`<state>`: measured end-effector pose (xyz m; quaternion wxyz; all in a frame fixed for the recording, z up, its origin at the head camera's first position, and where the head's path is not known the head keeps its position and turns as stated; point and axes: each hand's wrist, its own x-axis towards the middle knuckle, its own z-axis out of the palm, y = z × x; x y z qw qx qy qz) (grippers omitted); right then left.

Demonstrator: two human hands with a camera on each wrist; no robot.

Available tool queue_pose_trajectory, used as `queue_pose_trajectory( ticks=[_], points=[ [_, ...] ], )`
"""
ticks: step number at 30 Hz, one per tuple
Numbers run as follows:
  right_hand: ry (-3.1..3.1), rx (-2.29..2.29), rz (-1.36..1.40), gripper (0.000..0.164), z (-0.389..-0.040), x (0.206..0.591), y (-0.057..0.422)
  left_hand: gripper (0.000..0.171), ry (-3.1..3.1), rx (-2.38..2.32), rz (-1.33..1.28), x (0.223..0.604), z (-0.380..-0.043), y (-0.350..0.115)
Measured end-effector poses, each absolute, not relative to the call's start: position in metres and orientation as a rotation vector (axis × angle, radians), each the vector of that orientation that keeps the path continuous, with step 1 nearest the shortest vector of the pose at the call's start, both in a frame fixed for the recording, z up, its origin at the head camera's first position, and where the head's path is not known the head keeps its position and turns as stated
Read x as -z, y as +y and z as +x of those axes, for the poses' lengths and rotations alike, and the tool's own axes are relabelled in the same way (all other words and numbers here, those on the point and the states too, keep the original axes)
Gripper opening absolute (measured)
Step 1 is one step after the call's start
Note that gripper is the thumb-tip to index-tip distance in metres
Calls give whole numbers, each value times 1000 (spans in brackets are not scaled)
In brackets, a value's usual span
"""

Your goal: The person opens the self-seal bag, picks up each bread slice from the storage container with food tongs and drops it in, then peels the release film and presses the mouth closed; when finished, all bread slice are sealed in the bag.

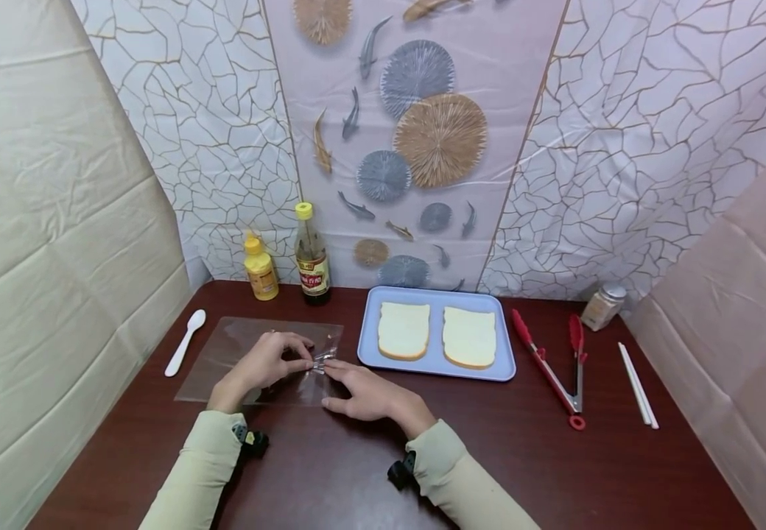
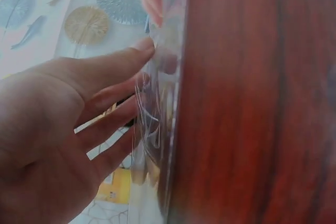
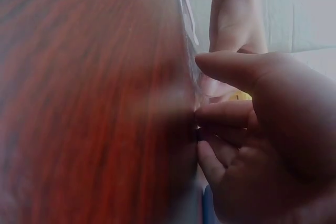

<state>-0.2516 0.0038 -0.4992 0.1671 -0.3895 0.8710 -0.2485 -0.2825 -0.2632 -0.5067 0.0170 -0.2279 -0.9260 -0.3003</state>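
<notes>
The left hand (image 1: 266, 366) and right hand (image 1: 371, 394) touch the crumpled right end of the clear, rectangular plastic sheet (image 1: 224, 361). Left pinch: cannot tell; right fingers: extended. Uneven pulling may tear it.

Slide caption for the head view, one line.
Left hand and right hand at a clear plastic sheet, beside a blue tray holding two bread slices.

Head view bright; glints on plastic sheet (image 1: 229, 350); tabletop (image 2: 247, 103) blurred in wrist views.
</notes>
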Motion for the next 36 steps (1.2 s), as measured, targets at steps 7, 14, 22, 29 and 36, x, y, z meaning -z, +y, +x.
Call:
queue_pose_trajectory(
  ticks=[7,14,22,29,36],
  points=[
    [2480,733,-1134,66,-252,501,6,6,-2799,1067,-638,496,-281,-268],
    [2478,747,-1104,63,-255,504,6,12,-2663,1200,-516,483,-278,-279],
    [2496,845,-1129,56,-257,506,8,18,-2639,1203,-500,483,-279,-283],
    [2435,1277,-1038,48,-257,504,26,14,-2650,1243,-548,489,-279,-279],
    [2615,1426,-937,35,-257,500,89,7,-2661,1281,-597,494,-281,-278]
  ],
)
